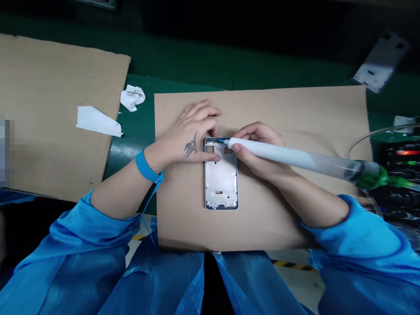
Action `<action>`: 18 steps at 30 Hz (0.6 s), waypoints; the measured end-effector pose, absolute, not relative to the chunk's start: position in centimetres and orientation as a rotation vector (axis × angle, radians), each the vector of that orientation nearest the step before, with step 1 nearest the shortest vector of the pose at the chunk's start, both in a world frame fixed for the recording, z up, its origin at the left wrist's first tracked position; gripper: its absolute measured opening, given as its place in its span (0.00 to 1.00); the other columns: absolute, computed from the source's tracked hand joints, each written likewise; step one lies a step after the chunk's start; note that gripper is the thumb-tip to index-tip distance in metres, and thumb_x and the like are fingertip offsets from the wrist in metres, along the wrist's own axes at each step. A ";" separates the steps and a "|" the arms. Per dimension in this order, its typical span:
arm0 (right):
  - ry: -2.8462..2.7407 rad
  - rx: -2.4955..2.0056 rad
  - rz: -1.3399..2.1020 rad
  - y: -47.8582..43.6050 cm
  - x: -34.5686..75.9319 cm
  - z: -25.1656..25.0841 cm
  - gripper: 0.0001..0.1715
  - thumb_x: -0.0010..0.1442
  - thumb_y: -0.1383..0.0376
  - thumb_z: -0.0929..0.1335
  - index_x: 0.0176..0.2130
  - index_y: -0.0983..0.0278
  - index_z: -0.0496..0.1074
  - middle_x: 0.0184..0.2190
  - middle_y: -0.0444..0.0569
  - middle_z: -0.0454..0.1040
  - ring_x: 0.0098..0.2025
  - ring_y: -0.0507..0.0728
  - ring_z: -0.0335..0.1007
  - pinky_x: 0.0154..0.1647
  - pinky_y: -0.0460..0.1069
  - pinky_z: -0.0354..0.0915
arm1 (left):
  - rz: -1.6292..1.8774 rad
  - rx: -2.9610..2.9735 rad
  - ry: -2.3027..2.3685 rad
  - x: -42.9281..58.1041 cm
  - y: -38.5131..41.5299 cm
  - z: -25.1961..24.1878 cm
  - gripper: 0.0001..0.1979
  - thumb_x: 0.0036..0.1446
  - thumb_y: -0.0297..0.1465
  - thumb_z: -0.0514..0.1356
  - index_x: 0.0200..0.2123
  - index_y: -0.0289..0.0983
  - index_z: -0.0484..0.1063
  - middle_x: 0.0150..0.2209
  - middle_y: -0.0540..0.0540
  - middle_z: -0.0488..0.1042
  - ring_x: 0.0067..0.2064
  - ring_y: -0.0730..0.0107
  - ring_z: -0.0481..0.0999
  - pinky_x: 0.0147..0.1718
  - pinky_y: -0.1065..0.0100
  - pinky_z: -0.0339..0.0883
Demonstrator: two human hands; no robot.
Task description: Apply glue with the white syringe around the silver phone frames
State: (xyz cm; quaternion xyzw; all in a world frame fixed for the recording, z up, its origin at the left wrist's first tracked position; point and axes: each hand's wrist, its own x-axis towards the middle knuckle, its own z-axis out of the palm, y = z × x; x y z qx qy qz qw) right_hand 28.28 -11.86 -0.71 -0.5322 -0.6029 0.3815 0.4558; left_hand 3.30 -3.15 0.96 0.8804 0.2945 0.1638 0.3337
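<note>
We found the metal phone frame lying flat mid-way along the cardboard sheet. The left hand, fingers spread, pressed its far end, apparently to steady it; the right hand pinched a white syringe, tip at the frame's far right corner.

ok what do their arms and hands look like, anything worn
Both arms wear loose, shiny blue sleeves. The left hand and right hand are bare; the left has a dark tattoo on its back, and its wrist a blue strap with a thin cord.
</note>
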 end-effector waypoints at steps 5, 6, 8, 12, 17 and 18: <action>-1.488 -1.338 0.930 -11.8 28.2 -0.5 0.28 0.60 0.39 0.83 0.40 0.55 0.78 0.30 0.46 0.81 0.27 0.55 0.72 0.26 0.52 0.69 | 0.437 2.283 0.766 3.3 -3.1 0.9 0.32 0.53 0.61 0.79 0.44 0.43 0.77 0.74 0.35 0.73 0.84 0.28 0.56 0.84 0.27 0.46; -1.487 -1.348 0.932 -11.7 28.2 -0.5 0.28 0.60 0.39 0.83 0.39 0.55 0.78 0.30 0.46 0.81 0.27 0.55 0.73 0.26 0.52 0.69 | 0.434 2.284 0.766 3.3 -3.1 1.0 0.32 0.54 0.61 0.79 0.44 0.43 0.77 0.74 0.35 0.73 0.84 0.28 0.56 0.83 0.26 0.46; -1.489 -1.367 0.941 -11.7 28.2 -0.6 0.28 0.59 0.39 0.83 0.40 0.55 0.78 0.31 0.46 0.82 0.28 0.56 0.73 0.26 0.52 0.70 | 0.425 2.289 0.769 3.3 -3.1 1.0 0.32 0.54 0.61 0.79 0.44 0.43 0.77 0.74 0.35 0.73 0.84 0.28 0.55 0.83 0.24 0.46; -1.495 -1.373 0.954 -11.7 28.3 -0.6 0.26 0.60 0.40 0.83 0.40 0.55 0.79 0.31 0.46 0.82 0.28 0.56 0.74 0.26 0.51 0.71 | 0.405 2.301 0.777 3.3 -3.2 1.2 0.32 0.54 0.61 0.78 0.44 0.43 0.77 0.75 0.35 0.72 0.85 0.29 0.55 0.83 0.25 0.46; -1.481 -1.383 0.971 -11.8 28.4 -0.5 0.25 0.60 0.42 0.83 0.39 0.55 0.79 0.32 0.48 0.84 0.29 0.57 0.76 0.27 0.53 0.73 | 0.384 2.306 0.783 3.3 -3.3 1.4 0.32 0.55 0.61 0.78 0.45 0.43 0.77 0.75 0.35 0.72 0.85 0.30 0.55 0.84 0.27 0.47; -1.480 -1.379 0.981 -11.8 28.4 -0.5 0.25 0.60 0.42 0.83 0.39 0.55 0.79 0.32 0.48 0.84 0.29 0.57 0.77 0.27 0.53 0.73 | 0.385 2.306 0.783 3.3 -3.3 1.3 0.32 0.55 0.61 0.78 0.45 0.43 0.77 0.75 0.35 0.72 0.85 0.29 0.55 0.84 0.27 0.47</action>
